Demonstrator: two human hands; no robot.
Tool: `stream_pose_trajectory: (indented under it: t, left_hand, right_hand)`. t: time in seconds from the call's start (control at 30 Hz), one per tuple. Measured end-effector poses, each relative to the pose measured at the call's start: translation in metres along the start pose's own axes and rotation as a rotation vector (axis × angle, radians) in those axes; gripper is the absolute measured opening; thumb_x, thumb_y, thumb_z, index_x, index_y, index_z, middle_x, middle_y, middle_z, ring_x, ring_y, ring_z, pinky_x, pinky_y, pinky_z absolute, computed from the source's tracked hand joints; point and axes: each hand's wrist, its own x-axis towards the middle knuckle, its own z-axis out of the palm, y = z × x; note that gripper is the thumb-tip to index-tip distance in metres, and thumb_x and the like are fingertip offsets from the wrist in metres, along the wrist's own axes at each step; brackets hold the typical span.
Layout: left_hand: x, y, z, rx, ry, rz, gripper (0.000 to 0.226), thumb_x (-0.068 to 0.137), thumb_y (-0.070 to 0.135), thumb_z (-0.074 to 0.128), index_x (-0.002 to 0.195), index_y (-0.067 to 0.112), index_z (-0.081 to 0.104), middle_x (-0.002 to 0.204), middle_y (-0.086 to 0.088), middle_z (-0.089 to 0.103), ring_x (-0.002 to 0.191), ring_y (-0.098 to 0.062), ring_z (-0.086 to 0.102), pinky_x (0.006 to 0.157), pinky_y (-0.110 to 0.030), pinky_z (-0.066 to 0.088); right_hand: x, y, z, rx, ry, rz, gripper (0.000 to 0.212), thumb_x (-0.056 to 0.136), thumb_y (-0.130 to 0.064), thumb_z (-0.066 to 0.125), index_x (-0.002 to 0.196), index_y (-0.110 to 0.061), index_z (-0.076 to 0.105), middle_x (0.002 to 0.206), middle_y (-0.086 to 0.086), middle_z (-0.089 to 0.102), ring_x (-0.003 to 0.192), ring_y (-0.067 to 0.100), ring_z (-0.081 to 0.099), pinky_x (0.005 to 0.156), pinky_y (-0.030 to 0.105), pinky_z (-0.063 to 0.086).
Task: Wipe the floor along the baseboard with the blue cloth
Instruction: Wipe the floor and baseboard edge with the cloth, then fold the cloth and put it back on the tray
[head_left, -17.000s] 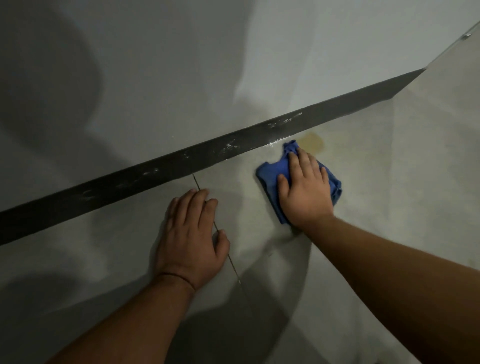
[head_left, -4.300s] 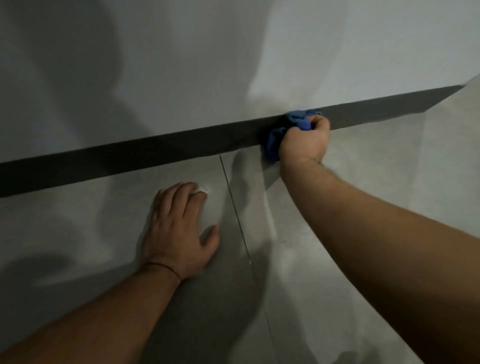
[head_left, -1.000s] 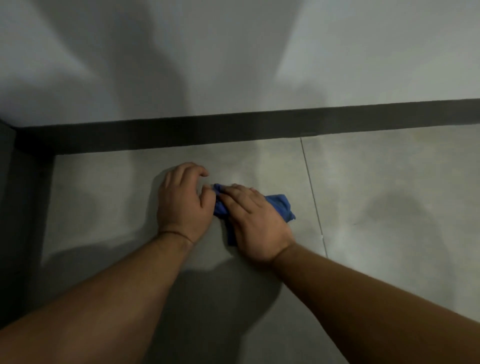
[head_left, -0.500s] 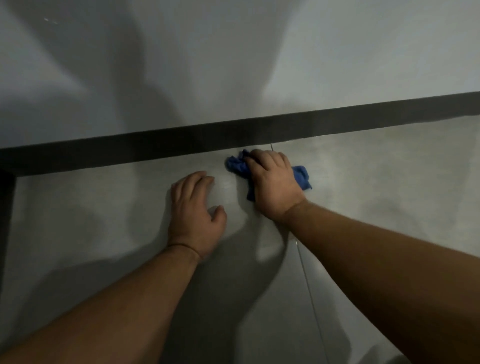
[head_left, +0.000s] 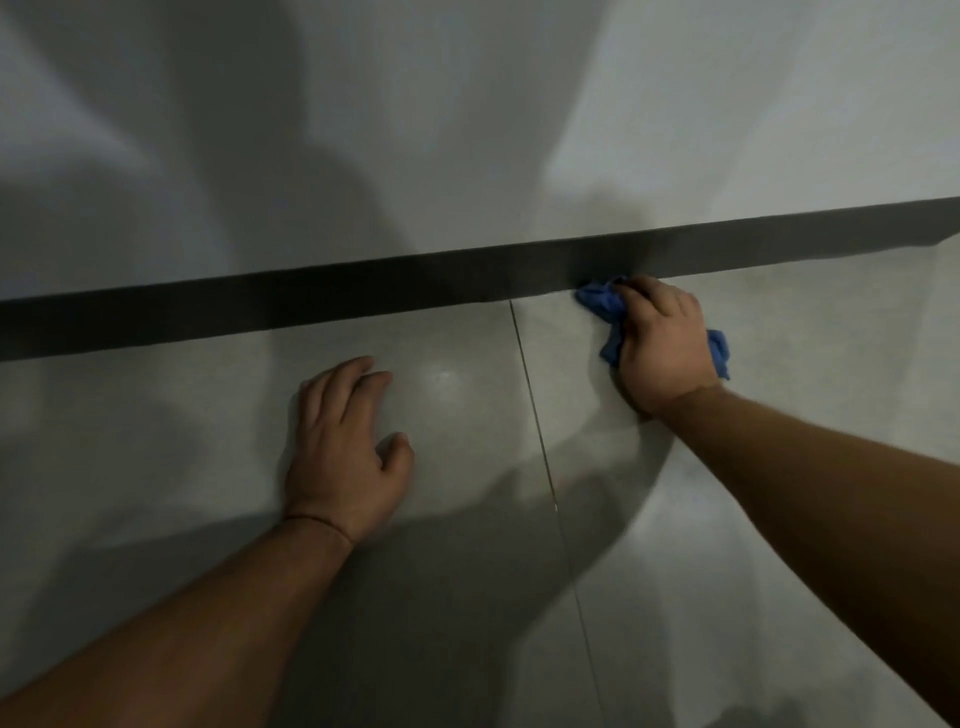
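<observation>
The blue cloth (head_left: 602, 304) lies crumpled on the grey tiled floor (head_left: 810, 332), its far tip touching the foot of the dark baseboard (head_left: 363, 291). My right hand (head_left: 662, 345) presses down on the cloth and covers most of it; blue edges show at the fingertips and beside the wrist. My left hand (head_left: 345, 447) rests flat on the floor, fingers spread, well to the left of the cloth and holding nothing. A thin band circles the left wrist.
A pale wall (head_left: 467, 130) rises above the baseboard, crossed by large shadows. A thin grout line (head_left: 540, 441) runs from the baseboard toward me between my two hands. Bare floor tile extends right of the cloth.
My right hand has slid the cloth to the right along the baseboard, across the grout line. My left hand stays flat on the floor. The view has shifted right, and the left corner is out of sight.
</observation>
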Motion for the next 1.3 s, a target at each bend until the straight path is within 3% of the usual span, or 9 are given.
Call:
stream_pose_trajectory:
  t: [0.17,0.37,0.47,0.57,0.83,0.93,1.07,1.23,1.3]
  left_hand:
    - [0.0,0.001,0.0,0.001,-0.006,-0.005,0.062,0.081,0.026,0.057,0.14,0.01,0.055,0.153,-0.009,0.045,0.142,-0.033,0.036,0.121,-0.043,0.032]
    - [0.001,0.0,0.0,-0.019,-0.016,-0.026,0.055,0.085,0.018,0.065,0.138,0.009,0.057,0.155,-0.008,0.043,0.144,-0.03,0.034,0.121,-0.038,0.028]
    - [0.003,0.001,-0.001,-0.031,-0.028,-0.034,0.057,0.081,0.01,0.073,0.136,0.007,0.058,0.154,-0.011,0.044,0.143,-0.032,0.034,0.121,-0.039,0.028]
    - [0.005,0.002,-0.007,-0.027,-0.072,-0.052,0.059,0.081,0.014,0.073,0.138,0.009,0.057,0.156,-0.009,0.041,0.144,-0.03,0.032,0.122,-0.037,0.027]
    - [-0.005,0.008,-0.018,0.001,-0.058,-0.107,0.049,0.087,0.021,0.068,0.135,0.013,0.062,0.148,-0.007,0.053,0.137,-0.028,0.042,0.117,-0.037,0.035]
    - [-0.009,0.014,-0.016,-0.013,-0.001,-0.144,0.041,0.09,0.027,0.066,0.129,0.013,0.068,0.132,-0.008,0.061,0.124,-0.031,0.053,0.107,-0.042,0.045]
    - [0.004,0.035,-0.015,-0.175,-0.104,-0.271,0.046,0.091,0.049,0.067,0.125,0.018,0.07,0.121,-0.004,0.064,0.109,-0.024,0.063,0.094,-0.039,0.054]
    - [0.03,0.064,-0.014,-0.126,-0.312,-0.354,0.018,0.086,0.037,0.075,0.087,0.021,0.068,0.096,-0.004,0.071,0.08,-0.02,0.063,0.062,-0.026,0.043]
    - [0.037,0.066,-0.016,-0.18,-0.319,-0.369,0.013,0.089,0.028,0.071,0.079,0.021,0.068,0.09,-0.005,0.073,0.08,-0.021,0.065,0.066,-0.026,0.047]
  right_hand:
    - [0.007,0.032,-0.011,-0.018,-0.014,0.109,0.077,0.081,-0.045,0.026,0.142,-0.007,0.055,0.147,0.018,0.051,0.13,0.044,0.043,0.116,0.057,0.031]
    - [0.004,0.004,-0.007,0.128,0.026,0.196,0.067,0.082,-0.033,0.035,0.138,-0.004,0.059,0.145,0.021,0.052,0.131,0.044,0.045,0.117,0.048,0.031]
    - [-0.016,-0.037,0.004,0.14,-0.042,0.019,0.048,0.093,-0.023,0.048,0.14,-0.013,0.058,0.143,0.014,0.053,0.129,0.036,0.047,0.116,0.047,0.034]
    - [-0.042,-0.083,0.021,0.091,-0.128,-0.211,0.054,0.089,-0.022,0.063,0.142,-0.017,0.054,0.146,0.006,0.051,0.129,0.028,0.045,0.116,0.047,0.033]
    - [-0.074,-0.125,0.027,0.094,-0.326,-0.62,0.055,0.096,-0.029,0.052,0.15,-0.019,0.046,0.152,0.005,0.047,0.142,0.024,0.039,0.123,0.053,0.019]
    - [-0.07,-0.117,0.014,0.21,-0.275,-0.509,0.056,0.098,-0.032,0.051,0.152,-0.021,0.043,0.15,0.003,0.051,0.143,0.024,0.04,0.123,0.051,0.021]
    - [-0.066,-0.091,-0.003,0.218,-0.053,-0.098,0.049,0.091,-0.03,0.057,0.137,-0.014,0.06,0.132,0.01,0.06,0.122,0.031,0.052,0.105,0.045,0.045]
    - [-0.073,-0.075,-0.012,0.087,-0.285,0.045,0.032,0.087,-0.04,0.056,0.111,-0.022,0.067,0.115,0.002,0.055,0.112,0.024,0.05,0.09,0.042,0.052]
    - [-0.069,-0.076,-0.012,0.113,-0.327,0.044,0.021,0.094,-0.032,0.056,0.108,-0.021,0.066,0.115,0.002,0.057,0.108,0.023,0.054,0.088,0.039,0.052]
